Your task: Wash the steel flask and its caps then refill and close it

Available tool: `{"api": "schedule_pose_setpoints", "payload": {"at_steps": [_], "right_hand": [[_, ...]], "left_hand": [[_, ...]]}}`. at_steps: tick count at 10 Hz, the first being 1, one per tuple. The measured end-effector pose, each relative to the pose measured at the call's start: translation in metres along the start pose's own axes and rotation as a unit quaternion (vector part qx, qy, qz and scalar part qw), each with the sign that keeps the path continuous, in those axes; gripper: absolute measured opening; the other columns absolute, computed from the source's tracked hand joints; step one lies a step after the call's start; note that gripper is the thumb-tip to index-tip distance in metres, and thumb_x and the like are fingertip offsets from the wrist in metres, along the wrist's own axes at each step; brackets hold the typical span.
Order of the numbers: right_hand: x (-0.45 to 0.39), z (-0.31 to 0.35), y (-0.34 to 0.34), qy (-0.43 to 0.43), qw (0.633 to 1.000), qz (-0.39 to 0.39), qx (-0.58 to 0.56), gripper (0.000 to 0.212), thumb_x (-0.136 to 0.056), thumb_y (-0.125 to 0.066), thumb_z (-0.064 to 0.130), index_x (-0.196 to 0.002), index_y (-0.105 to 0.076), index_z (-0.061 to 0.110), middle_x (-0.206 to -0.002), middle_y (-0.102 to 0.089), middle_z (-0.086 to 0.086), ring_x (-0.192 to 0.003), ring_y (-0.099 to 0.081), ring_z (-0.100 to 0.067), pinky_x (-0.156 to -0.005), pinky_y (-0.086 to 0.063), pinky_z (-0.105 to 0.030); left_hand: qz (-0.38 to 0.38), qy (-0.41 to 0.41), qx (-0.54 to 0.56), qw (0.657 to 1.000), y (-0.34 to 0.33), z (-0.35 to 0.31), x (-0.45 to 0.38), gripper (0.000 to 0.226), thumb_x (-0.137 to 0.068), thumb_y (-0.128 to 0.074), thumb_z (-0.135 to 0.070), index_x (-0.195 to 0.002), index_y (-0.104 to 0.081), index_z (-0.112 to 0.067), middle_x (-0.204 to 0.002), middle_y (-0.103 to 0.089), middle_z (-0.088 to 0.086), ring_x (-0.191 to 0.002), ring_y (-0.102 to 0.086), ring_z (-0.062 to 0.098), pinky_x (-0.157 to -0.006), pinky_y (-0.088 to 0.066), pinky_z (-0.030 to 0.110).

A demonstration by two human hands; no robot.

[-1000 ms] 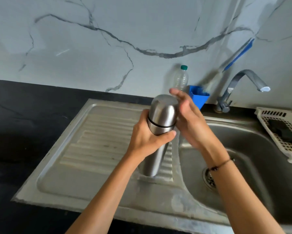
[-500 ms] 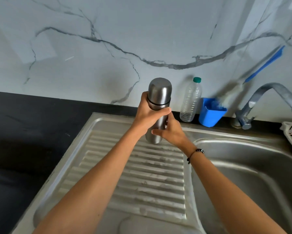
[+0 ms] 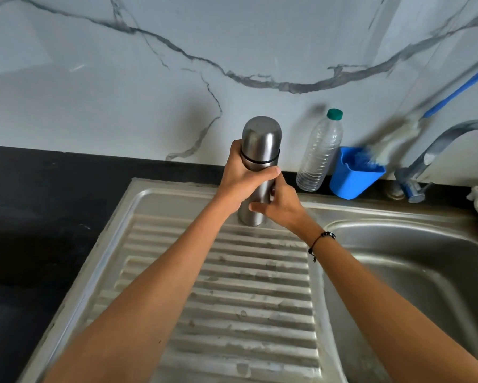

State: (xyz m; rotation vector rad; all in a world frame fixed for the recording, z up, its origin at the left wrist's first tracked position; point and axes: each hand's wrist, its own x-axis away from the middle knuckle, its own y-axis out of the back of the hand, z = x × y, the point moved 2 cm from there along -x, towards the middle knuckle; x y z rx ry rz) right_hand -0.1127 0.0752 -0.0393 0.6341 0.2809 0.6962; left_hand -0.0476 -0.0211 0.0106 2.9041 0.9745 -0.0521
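Head view shows the steel flask (image 3: 260, 150) standing upright at the far edge of the ribbed drainboard (image 3: 232, 299), its cap on top. Left hand (image 3: 243, 181) is wrapped around the flask just under the cap, and right hand (image 3: 282, 205) holds its lower part, fingers curled around it. To the right, near the wall, stand a plastic bottle (image 3: 320, 153) and a blue cup (image 3: 351, 175). Further right is the tap (image 3: 436, 150), above the sink (image 3: 414, 272).

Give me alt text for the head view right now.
Both hands grip an upright, capped steel flask at the back of the drainboard: left hand near the cap seam, right hand lower. A plastic bottle, blue cup and tap stand to its right.
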Motion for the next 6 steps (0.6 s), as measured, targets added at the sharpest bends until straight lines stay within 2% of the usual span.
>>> {"api": "schedule_pose_setpoints", "payload": {"at_steps": [1,4,5,6], "right_hand": [[0.0,-0.002,0.0,0.005,1.0,0.004,-0.006,0.067,-0.069,-0.082,0.02,-0.12,-0.039,0.01,-0.094,-0.058,-0.006,-0.079,-0.053,-0.017,-0.072,-0.05,-0.034],[0.002,-0.005,-0.003,0.013,1.0,0.016,-0.005,0.066,-0.073,-0.079,0.019,-0.122,-0.036,0.011,-0.086,-0.052,-0.001,-0.077,-0.051,-0.015,-0.072,-0.051,-0.034],[0.006,0.003,0.005,0.007,0.997,0.077,0.014,0.066,-0.076,-0.073,0.008,-0.128,-0.031,0.01,-0.093,-0.051,0.001,-0.087,-0.054,-0.017,-0.071,-0.048,-0.024],[0.005,0.013,0.027,0.031,0.998,0.061,0.012,0.076,-0.08,-0.066,0.003,-0.143,-0.025,0.012,-0.12,-0.054,-0.009,-0.115,-0.054,-0.026,-0.093,-0.048,-0.035]], "left_hand": [[0.001,-0.006,-0.007,1.0,0.001,0.003,-0.003,0.063,-0.067,-0.082,-0.007,-0.117,-0.044,-0.018,-0.102,-0.06,0.0,-0.089,-0.062,0.007,-0.066,-0.05,0.013],[0.009,-0.04,-0.031,0.999,0.002,0.012,-0.003,0.067,-0.068,-0.083,-0.016,-0.12,-0.04,-0.02,-0.108,-0.059,-0.001,-0.098,-0.061,0.011,-0.078,-0.052,0.023],[0.049,-0.031,-0.083,0.995,0.008,0.002,0.002,0.072,-0.074,-0.079,-0.025,-0.129,-0.033,-0.021,-0.115,-0.055,-0.004,-0.102,-0.057,0.008,-0.077,-0.045,0.015],[0.071,-0.047,-0.08,0.993,0.024,-0.006,0.016,0.07,-0.08,-0.069,-0.045,-0.135,-0.03,-0.026,-0.129,-0.047,-0.009,-0.116,-0.05,0.006,-0.093,-0.041,0.022]]}}
